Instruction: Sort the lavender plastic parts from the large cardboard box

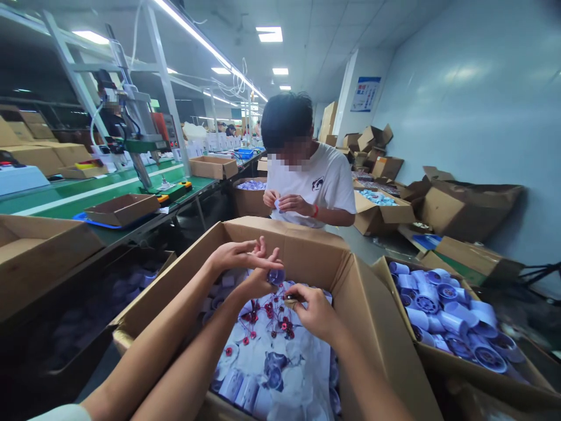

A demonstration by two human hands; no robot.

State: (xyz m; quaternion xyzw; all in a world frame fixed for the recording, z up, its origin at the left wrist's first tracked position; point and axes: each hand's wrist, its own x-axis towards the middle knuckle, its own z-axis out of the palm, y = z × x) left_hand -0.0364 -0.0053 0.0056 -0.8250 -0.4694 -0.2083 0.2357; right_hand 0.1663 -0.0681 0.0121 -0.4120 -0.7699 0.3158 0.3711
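Observation:
My left hand (258, 284) is closed around a small translucent purple cup (276, 276), above the open cardboard box (372, 316) in front of me. To its right, my right hand (313, 313) pinches a small dark round part (290, 297) between thumb and fingers. Below both hands, small red parts on thin wires (284, 324) lie tangled on white sheets (298, 362). Pale purple cylindrical cups (245, 392) fill the box beneath and around the sheets. Another hand (239, 255), fingers extended, reaches in alongside my left forearm; whose it is I cannot tell.
Across the box a person in a white shirt (324, 181) handles a small pale piece. A second box of purple cups (447, 310) stands at the right. On the left are a green conveyor bench (56, 196), a press machine (140, 123) and a shallow carton (123, 209).

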